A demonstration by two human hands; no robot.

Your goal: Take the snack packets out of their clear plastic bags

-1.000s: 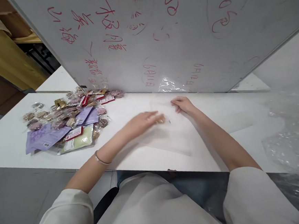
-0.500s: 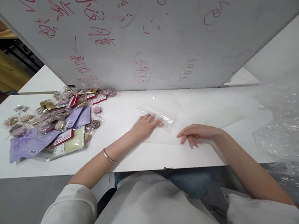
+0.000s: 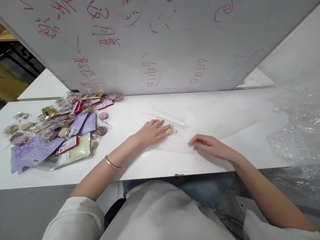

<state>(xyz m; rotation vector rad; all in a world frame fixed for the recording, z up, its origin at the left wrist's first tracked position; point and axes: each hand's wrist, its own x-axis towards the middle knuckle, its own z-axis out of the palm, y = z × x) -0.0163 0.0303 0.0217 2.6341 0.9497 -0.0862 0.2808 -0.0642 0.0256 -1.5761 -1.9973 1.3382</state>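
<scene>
A clear plastic bag [image 3: 178, 140] lies flat on the white table [image 3: 141, 169], with a small pale wrapped piece [image 3: 169, 130] inside it. My left hand [image 3: 153, 131] rests palm down on the bag's left part, fingers spread, its fingertips at the small piece. At the bag's right edge is my right hand [image 3: 202, 143], its thumb and index finger brought together at the plastic. The other fingers of that hand curl under.
At the left lies a heap of small wrapped pieces [image 3: 49, 136] with purple packets [image 3: 35, 154] and a green packet [image 3: 80, 150]. A whiteboard [image 3: 170, 41] stands along the table's back. Crumpled clear plastic [image 3: 304, 127] spreads at the right.
My left hand has flattened and shifted slightly left, so more of the small piece shows. The fingers of my right hand have drawn together at the bag's edge. The bag lies flatter.
</scene>
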